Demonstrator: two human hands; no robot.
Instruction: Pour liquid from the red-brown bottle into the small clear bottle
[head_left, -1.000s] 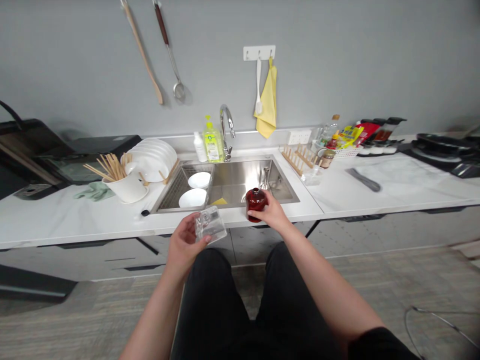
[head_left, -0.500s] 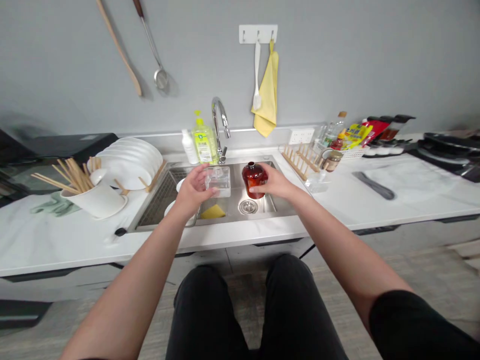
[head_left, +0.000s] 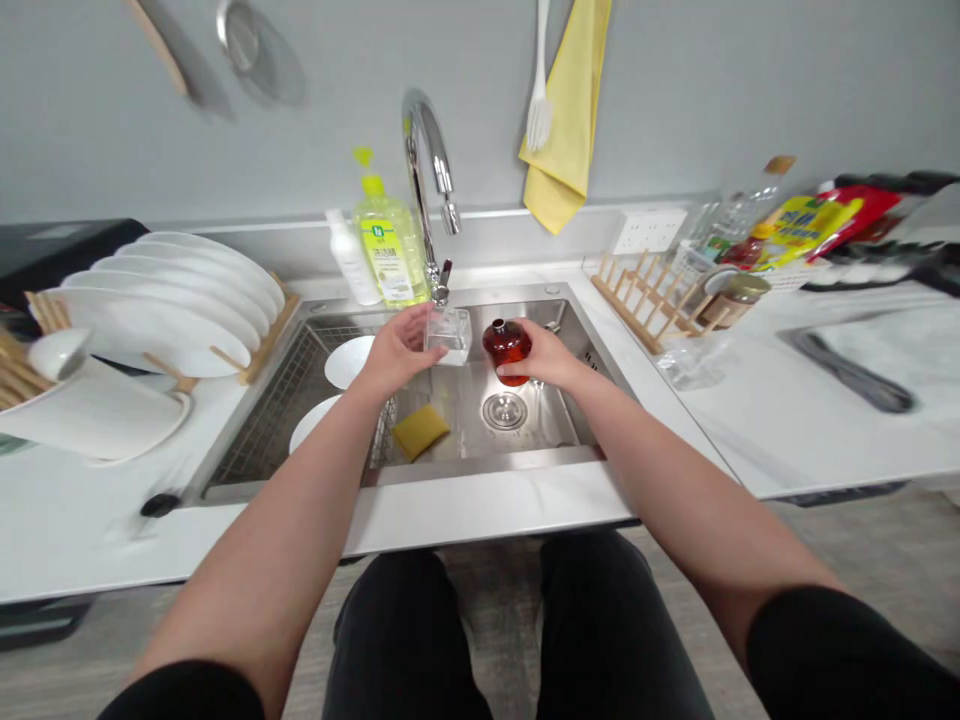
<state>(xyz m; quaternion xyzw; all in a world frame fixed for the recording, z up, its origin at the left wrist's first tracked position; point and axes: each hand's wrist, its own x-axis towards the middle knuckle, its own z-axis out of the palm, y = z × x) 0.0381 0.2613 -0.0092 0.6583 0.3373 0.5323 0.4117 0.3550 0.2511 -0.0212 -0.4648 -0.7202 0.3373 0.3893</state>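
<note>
Both my hands are over the steel sink [head_left: 465, 462]. My left hand [head_left: 397, 348] grips a clear square container [head_left: 450, 345] by its left side, with the thumb along the front. Its exact kind is hard to make out. To the right, my right hand [head_left: 547, 355] is wrapped round a reddish-brown glass bottle [head_left: 505, 350] with a short open neck, held upright near the drain [head_left: 505, 410]. Container and bottle are apart. Below them a yellow sponge [head_left: 421, 432] lies in the basin. White dishes [head_left: 349, 362] sit in the sink's left part, partly behind my left arm.
Behind the sink stand a curved faucet [head_left: 429, 170], a dish soap bottle [head_left: 391, 250] and a white bottle [head_left: 351, 258]. Plates [head_left: 169, 310] fill a rack on the left. A wooden rack [head_left: 637, 300], jar [head_left: 739, 298] and bottles are on the right.
My view has moved closer to the sink and tilted down, so it looks larger. Both hands keep hold of the container and the bottle. More of the sponge and dishes shows.
</note>
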